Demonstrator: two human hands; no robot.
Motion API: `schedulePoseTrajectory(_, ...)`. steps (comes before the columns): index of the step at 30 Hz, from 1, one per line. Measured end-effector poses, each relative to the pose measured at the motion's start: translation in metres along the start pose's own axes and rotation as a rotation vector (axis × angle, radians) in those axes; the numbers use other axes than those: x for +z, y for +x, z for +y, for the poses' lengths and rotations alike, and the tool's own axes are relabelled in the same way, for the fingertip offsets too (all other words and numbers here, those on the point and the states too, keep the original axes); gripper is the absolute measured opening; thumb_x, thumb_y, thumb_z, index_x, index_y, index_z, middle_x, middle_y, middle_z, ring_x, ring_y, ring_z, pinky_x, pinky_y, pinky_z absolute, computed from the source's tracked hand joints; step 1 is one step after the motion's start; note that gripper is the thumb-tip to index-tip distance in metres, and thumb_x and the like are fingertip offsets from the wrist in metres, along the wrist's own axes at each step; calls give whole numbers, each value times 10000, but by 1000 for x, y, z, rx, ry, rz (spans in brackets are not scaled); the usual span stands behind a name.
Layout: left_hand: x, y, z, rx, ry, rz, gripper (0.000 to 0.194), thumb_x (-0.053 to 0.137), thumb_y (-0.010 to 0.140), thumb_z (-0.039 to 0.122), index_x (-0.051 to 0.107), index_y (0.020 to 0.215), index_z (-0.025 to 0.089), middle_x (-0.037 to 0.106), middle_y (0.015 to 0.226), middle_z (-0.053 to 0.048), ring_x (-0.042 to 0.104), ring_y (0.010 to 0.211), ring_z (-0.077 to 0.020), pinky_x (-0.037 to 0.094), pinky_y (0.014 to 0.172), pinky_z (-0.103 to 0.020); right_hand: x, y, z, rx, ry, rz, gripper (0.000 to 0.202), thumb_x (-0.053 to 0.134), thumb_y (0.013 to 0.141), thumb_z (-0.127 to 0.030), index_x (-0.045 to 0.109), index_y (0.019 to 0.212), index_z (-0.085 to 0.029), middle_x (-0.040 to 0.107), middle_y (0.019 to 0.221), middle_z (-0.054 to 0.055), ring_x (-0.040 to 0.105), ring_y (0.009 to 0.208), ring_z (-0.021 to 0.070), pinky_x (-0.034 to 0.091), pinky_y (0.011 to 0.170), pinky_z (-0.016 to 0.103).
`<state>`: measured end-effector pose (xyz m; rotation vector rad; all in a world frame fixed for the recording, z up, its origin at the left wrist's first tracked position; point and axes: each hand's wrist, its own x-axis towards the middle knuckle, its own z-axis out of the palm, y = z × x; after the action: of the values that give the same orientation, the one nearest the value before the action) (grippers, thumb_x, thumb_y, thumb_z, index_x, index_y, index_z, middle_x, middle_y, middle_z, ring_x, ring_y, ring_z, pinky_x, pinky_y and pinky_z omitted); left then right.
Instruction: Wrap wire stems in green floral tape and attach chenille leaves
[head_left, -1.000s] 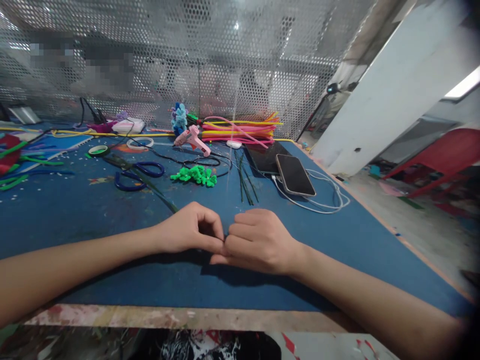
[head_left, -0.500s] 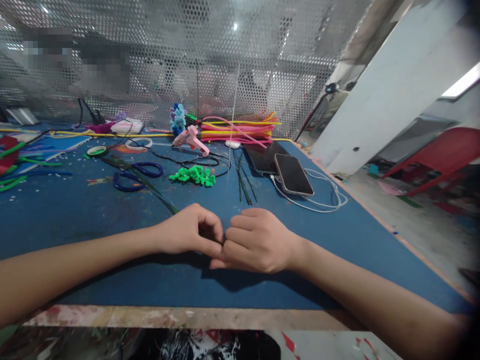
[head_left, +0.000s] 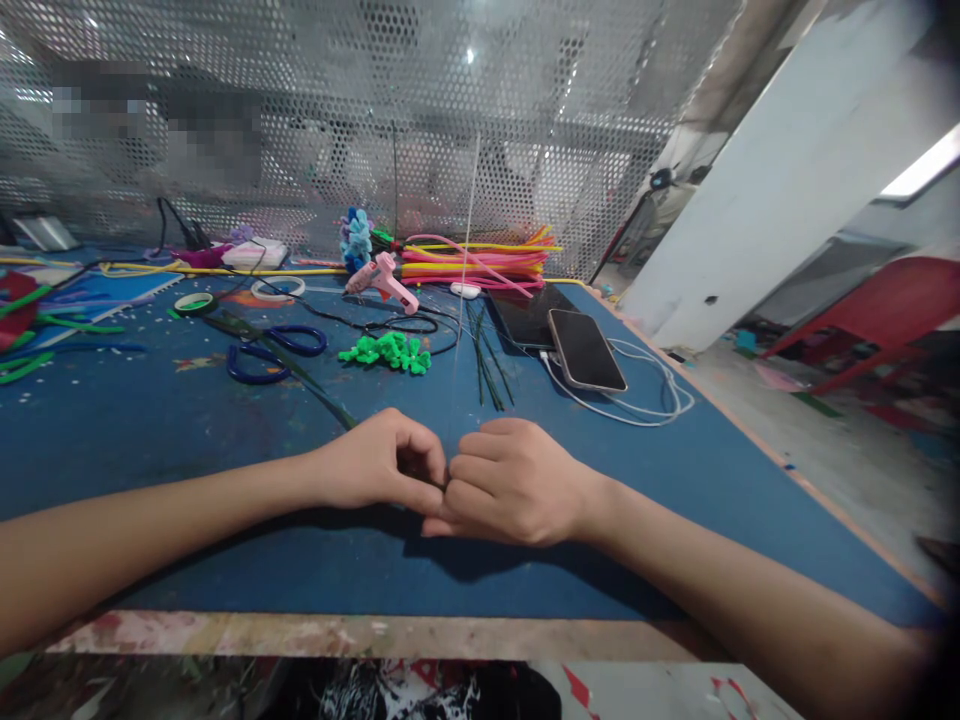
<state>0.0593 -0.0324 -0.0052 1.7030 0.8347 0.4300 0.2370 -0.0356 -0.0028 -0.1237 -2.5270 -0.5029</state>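
Over the front part of the blue table point(head_left: 315, 570), my left hand point(head_left: 386, 462) and my right hand point(head_left: 514, 482) meet, fingertips touching. The left thumb and fingers are pinched together at the tips, and the right fingers are curled into the palm. What they hold between them is too small and hidden to name. Beyond the hands lie green fuzzy flowers point(head_left: 390, 352) and some thin dark green stems point(head_left: 487, 360). A dark green strip point(head_left: 307, 378) runs from the blue-handled scissors point(head_left: 259, 362) towards my left wrist.
A phone point(head_left: 587, 350) with a white cable lies on a dark tablet point(head_left: 525, 315) at right. A pink glue gun point(head_left: 384, 282), pipe cleaners point(head_left: 480, 262) and tape rolls point(head_left: 277, 288) are farther back. A perforated metal screen point(head_left: 322, 130) stands behind the table.
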Motion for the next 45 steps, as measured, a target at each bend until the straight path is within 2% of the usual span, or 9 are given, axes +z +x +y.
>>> schedulePoseTrajectory(12,0,1,-1,7,-17,7,137,689,560,190,575,570,115,507,500,54,432,482,-54,349,469,-159,2,-1,-1,20,34,-9,386,434,888,-366,432,551,-178,440,473,-38,341,465,93,186,481,265)
schedulePoseTrajectory(15,0,1,-2,25,-52,42,154,709,548,203,583,556,117,543,520,33,465,505,-71,366,486,-176,5,-2,-3,122,105,40,398,454,876,-357,429,524,-175,411,454,-40,310,452,88,164,473,268)
schedulePoseTrajectory(18,-1,-1,-1,92,-111,197,184,721,557,226,574,528,119,565,533,19,473,513,-74,372,494,-184,4,-1,-5,438,365,-19,392,521,829,-406,442,531,-163,413,477,-45,317,461,70,192,464,237)
schedulePoseTrajectory(22,-1,-3,2,200,-169,350,216,721,595,264,570,531,123,573,520,15,494,493,-74,386,483,-183,-1,3,-4,853,980,-161,320,549,795,-450,545,705,-143,528,597,-27,439,529,66,327,499,187)
schedulePoseTrajectory(25,-2,-4,3,229,-173,423,244,720,611,306,568,545,128,578,507,14,504,464,-75,396,462,-186,-1,4,-1,935,1382,-162,311,457,863,-399,594,851,-121,630,773,42,549,652,90,408,590,211)
schedulePoseTrajectory(27,-2,-3,3,226,-173,456,236,721,607,294,564,548,128,575,495,18,499,447,-70,394,449,-180,1,3,1,962,1490,-157,293,467,863,-364,620,881,-115,647,834,64,568,693,96,415,608,218)
schedulePoseTrajectory(34,-2,-3,2,180,-115,442,105,684,616,214,630,598,126,584,510,28,455,414,-43,357,393,-141,5,1,3,1060,1355,-128,232,651,717,-341,668,688,-112,563,664,1,457,587,74,347,539,217)
schedulePoseTrajectory(38,-3,-3,1,143,-77,448,115,679,626,241,658,617,128,589,512,19,454,415,-50,360,389,-143,5,1,3,1157,1192,-108,247,710,641,-349,628,572,-126,520,587,-24,447,551,76,328,524,227)
schedulePoseTrajectory(45,-1,-1,1,120,-105,413,78,670,639,219,685,638,142,597,506,22,464,422,-51,367,401,-139,1,0,-2,1166,900,-130,309,716,629,-298,490,474,-153,489,524,-48,412,504,65,297,487,219)
